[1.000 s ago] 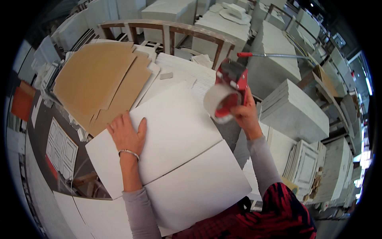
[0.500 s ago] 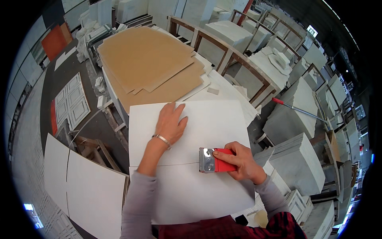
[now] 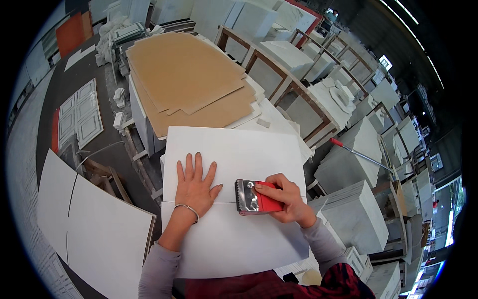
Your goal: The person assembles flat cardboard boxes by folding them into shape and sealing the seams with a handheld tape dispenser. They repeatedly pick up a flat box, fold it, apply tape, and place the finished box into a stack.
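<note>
My left hand [image 3: 195, 185] lies palm down with spread fingers on a large white sheet or board [image 3: 244, 152]. A bracelet [image 3: 187, 212] circles that wrist. My right hand [image 3: 288, 199] grips a red tape dispenser [image 3: 270, 203] with a shiny metal front and a toothed edge, its thumb on top. The dispenser sits over a thin straight seam [image 3: 226, 203] that runs across the white surface. Whether tape is stuck along the seam, I cannot make out.
Brown sheets [image 3: 186, 70] are stacked beyond the white surface. To the left stands another white panel [image 3: 107, 217] with dark slits. Stacks of white slabs [image 3: 356, 212] and wooden frames [image 3: 298, 89] line the right, where a red-handled rod [image 3: 356, 150] leans.
My left hand has come nearer to me from the far part of the sheet, and its fingers have spread. The tape dispenser in my right hand shows slightly further left; the whole view has shifted.
</note>
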{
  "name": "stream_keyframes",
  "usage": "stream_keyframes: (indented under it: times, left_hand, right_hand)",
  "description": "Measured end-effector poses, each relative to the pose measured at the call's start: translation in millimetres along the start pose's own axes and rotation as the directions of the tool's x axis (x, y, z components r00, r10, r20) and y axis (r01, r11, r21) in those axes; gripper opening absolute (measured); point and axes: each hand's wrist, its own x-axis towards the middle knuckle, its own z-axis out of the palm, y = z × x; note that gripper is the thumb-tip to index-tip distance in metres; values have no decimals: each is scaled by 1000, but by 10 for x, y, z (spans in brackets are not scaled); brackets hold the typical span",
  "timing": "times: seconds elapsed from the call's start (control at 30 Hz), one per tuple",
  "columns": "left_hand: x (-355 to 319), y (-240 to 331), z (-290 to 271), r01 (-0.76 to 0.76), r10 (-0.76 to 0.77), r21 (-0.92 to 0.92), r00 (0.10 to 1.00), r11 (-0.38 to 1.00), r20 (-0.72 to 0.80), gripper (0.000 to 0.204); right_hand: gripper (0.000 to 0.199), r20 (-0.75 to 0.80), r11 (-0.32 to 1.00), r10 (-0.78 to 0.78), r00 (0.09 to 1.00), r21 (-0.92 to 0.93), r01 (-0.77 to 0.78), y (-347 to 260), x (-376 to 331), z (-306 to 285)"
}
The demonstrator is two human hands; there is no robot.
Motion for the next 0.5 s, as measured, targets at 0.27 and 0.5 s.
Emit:
stream_keyframes:
  times: [0.27,0.5]
  left_hand:
    - [-104,-175,-120,-22,-99,-513,973,858,-207,35]
    - [-381,-23,-367,460,74,-876,888,-146,454,32]
  right_hand:
    - [67,50,1000,13,999,-22,-12,136,4,375]
    - [67,35,999,25,999,-44,-23,125,-1,368]
